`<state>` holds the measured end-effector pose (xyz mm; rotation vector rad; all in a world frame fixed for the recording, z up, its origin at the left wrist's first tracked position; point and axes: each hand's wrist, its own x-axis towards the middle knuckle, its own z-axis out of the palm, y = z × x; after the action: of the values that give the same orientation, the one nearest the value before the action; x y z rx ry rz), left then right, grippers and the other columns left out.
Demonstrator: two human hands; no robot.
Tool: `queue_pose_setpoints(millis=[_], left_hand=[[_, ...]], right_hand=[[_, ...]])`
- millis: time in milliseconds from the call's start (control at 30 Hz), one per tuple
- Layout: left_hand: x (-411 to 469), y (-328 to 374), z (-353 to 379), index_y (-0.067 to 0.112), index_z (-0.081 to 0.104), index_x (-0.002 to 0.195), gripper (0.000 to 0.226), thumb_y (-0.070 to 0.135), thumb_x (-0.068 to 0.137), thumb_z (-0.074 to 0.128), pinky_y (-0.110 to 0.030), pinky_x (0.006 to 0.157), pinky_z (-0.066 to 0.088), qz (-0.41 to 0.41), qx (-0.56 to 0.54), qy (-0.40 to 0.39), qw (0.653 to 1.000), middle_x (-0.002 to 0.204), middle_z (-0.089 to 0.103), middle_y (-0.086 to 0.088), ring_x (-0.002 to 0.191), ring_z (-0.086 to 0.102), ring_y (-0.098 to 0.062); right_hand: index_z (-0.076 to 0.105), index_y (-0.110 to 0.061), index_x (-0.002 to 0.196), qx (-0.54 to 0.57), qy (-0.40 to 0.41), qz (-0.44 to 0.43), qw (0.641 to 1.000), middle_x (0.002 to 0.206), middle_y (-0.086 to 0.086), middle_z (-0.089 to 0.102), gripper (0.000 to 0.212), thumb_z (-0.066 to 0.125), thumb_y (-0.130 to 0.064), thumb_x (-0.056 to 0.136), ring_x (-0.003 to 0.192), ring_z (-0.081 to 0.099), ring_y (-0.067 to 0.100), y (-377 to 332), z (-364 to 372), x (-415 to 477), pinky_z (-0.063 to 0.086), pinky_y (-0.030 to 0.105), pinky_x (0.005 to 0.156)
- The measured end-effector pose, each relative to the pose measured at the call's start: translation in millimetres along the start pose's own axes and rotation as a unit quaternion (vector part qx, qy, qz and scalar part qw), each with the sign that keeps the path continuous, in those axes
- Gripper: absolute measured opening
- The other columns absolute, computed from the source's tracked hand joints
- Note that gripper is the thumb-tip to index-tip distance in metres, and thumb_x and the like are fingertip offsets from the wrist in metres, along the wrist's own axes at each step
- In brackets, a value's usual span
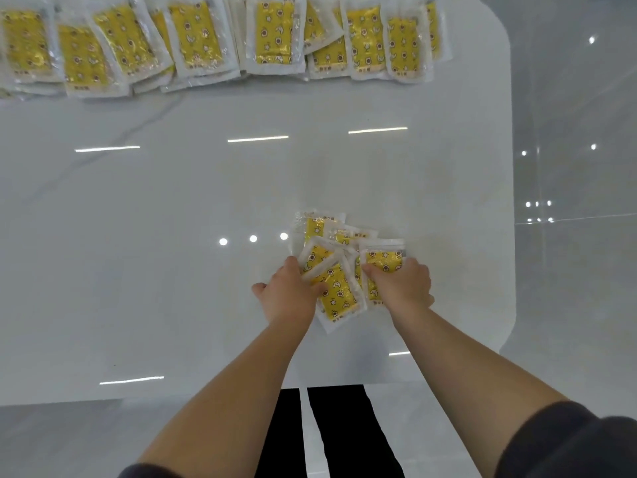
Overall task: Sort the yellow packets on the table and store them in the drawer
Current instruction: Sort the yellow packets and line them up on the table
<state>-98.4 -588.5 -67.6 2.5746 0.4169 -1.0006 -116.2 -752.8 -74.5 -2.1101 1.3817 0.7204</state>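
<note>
A loose heap of several yellow packets (339, 294) in clear white-edged wrappers lies on the white table (172, 208), right of centre. My left hand (291, 293) rests on the heap's left side, its fingers curled over the packets there. My right hand (401, 282) grips the right-hand packet (384, 259) of the heap, with the thumb on top of it. A long row of several more yellow packets (206, 39) lies overlapping along the table's far edge. No drawer is in view.
The glossy table top shows reflections of ceiling lights. Its rounded right edge (512, 201) borders a shiny grey tiled floor (579, 167). The near edge runs below my forearms, with dark legs beneath it.
</note>
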Motion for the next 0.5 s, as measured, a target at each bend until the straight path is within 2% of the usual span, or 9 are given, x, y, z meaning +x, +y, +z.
queue_pose_setpoints(millis=[100,167,233,367,500], left_hand=[[-2,-4,-1,0.023,0.056,0.091,0.025,0.040,0.080,0.072,-0.033,0.083,0.043,-0.002,-0.104,-0.063,0.993,0.083,0.062,0.008,0.078,0.059,-0.015],[-6,-8,-5,0.021,0.063,0.099,0.023,0.028,0.080,0.074,-0.026,0.071,0.051,-0.008,-0.221,-0.102,0.970,0.089,0.067,0.006,0.080,0.064,-0.013],[-11,-12,-15,0.017,0.064,0.101,0.021,0.018,0.082,0.071,-0.025,0.067,0.053,-0.019,-0.299,-0.108,0.948,0.092,0.068,0.002,0.084,0.066,-0.016],[-12,-20,-49,0.020,0.061,0.102,0.020,0.010,0.085,0.067,-0.032,0.074,0.056,-0.061,-0.428,-0.085,0.898,0.096,0.068,-0.001,0.093,0.067,-0.022],[0,-31,-93,0.023,0.062,0.097,0.024,0.006,0.083,0.070,-0.045,0.088,0.055,-0.090,-0.525,-0.056,0.845,0.102,0.069,-0.005,0.099,0.067,-0.028]], right_hand=[[0.062,-0.017,0.099,0.084,-0.034,-0.040,0.995,0.095,-0.002,0.064,0.044,0.078,-0.046,0.071,0.092,0.063,0.021,6,-6,-1,0.051,0.038,0.081],[0.063,-0.016,0.099,0.118,-0.061,-0.066,0.989,0.093,-0.002,0.067,0.035,0.078,-0.036,0.074,0.088,0.065,0.018,10,-16,-3,0.050,0.030,0.072],[0.064,-0.016,0.097,0.134,-0.065,-0.079,0.986,0.092,-0.001,0.067,0.030,0.077,-0.031,0.075,0.086,0.065,0.018,11,-27,-5,0.052,0.031,0.072],[0.065,-0.021,0.093,0.223,-0.058,-0.061,0.971,0.091,-0.002,0.070,0.022,0.076,-0.028,0.075,0.086,0.068,0.020,0,-58,-4,0.057,0.043,0.083],[0.068,-0.022,0.092,0.339,-0.140,-0.040,0.930,0.097,0.002,0.074,0.015,0.074,-0.013,0.082,0.079,0.071,0.016,-32,-83,-9,0.058,0.035,0.072]])
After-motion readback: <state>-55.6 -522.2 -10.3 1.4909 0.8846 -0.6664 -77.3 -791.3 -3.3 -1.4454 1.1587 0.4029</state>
